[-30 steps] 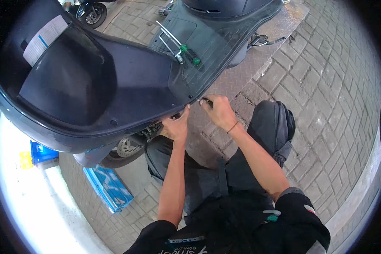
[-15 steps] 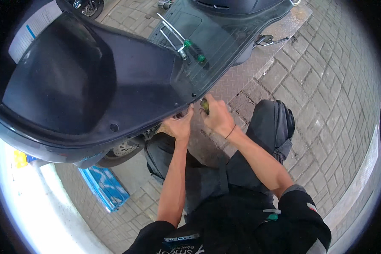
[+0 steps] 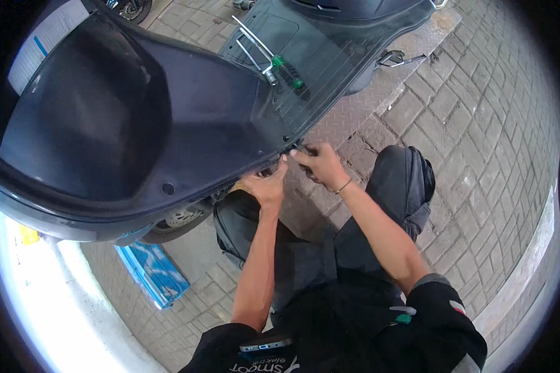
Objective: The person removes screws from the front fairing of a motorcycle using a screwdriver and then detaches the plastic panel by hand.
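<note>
A dark blue scooter body panel (image 3: 211,146) fills the left half of the view. My left hand (image 3: 264,188) grips its lower edge, thumb pressed up against the rim and the other fingers out of sight underneath. Just to the right, my right hand (image 3: 325,165) is closed, its thumb and fingertips pinched at the same edge where the panel meets the footboard (image 3: 330,68). Whatever lies in that pinch is covered by the fingers. A green-handled screwdriver (image 3: 286,71) rests on the footboard beside a metal socket wrench (image 3: 269,76).
Beneath the panel, a wheel with a brake disc (image 3: 183,217) shows. A blue metal toolbox (image 3: 150,273) lies on the paving at lower left. A steel plate (image 3: 339,118) runs under the scooter, and a side mirror (image 3: 392,59) lies near its edge. My knee (image 3: 395,186) is at right.
My right hand has moved slightly up and left, its fingertips now at the panel edge. The yellow-green thing seen in it before is now hidden. My left hand stays about where it was.
</note>
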Demonstrator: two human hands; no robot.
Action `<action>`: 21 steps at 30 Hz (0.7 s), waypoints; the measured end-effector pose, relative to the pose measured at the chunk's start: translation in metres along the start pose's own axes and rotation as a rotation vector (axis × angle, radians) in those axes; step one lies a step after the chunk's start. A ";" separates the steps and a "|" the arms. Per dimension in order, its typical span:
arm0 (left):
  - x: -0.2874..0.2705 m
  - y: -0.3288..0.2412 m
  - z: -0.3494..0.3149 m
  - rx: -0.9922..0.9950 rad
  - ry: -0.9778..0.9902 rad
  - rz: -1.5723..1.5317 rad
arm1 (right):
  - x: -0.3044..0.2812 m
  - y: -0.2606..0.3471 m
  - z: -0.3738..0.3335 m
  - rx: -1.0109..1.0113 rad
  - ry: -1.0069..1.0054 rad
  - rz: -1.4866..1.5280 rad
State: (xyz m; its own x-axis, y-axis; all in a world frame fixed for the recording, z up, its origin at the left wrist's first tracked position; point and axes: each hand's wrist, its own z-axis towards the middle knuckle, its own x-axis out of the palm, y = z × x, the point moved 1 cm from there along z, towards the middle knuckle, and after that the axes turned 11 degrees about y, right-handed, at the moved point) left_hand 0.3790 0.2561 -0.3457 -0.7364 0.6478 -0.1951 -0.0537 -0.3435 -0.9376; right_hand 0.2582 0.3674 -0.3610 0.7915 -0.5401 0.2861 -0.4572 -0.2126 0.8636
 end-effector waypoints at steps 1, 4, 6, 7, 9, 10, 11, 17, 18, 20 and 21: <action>-0.005 0.004 -0.002 0.003 -0.002 0.007 | 0.011 0.002 -0.001 -0.048 -0.083 -0.217; -0.009 0.010 -0.004 -0.159 0.010 0.091 | 0.020 -0.011 0.005 -0.323 -0.216 -0.549; 0.006 -0.003 0.000 -0.164 -0.198 0.034 | 0.016 -0.010 0.001 -0.340 -0.246 -0.616; 0.008 -0.003 -0.001 -0.158 -0.200 0.032 | 0.016 -0.008 -0.002 -0.351 -0.270 -0.682; 0.012 -0.001 -0.001 -0.196 -0.232 0.018 | 0.016 -0.003 -0.003 -0.321 -0.274 -0.733; 0.016 -0.003 -0.001 -0.193 -0.230 0.014 | 0.015 -0.004 -0.003 -0.280 -0.281 -0.782; 0.021 -0.004 -0.001 -0.193 -0.288 -0.033 | 0.012 -0.004 -0.006 -0.282 -0.286 -0.785; 0.024 -0.007 -0.008 -0.199 -0.420 0.023 | -0.017 0.036 -0.036 -0.151 -0.201 -0.761; 0.027 -0.013 -0.007 -0.144 -0.444 0.007 | -0.028 0.053 -0.028 -0.249 -0.298 -0.822; 0.018 -0.009 -0.002 -0.141 -0.441 -0.025 | -0.037 0.100 0.001 -0.489 -0.441 -0.943; 0.024 -0.013 -0.002 -0.122 -0.436 0.007 | -0.047 0.121 0.017 -0.600 -0.491 -1.012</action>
State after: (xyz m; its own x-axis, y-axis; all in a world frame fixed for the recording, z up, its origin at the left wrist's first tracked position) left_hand 0.3631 0.2772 -0.3385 -0.9532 0.2898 -0.0865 0.0128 -0.2471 -0.9689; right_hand 0.1589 0.3531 -0.2767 0.3868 -0.6236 -0.6793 0.6162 -0.3733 0.6935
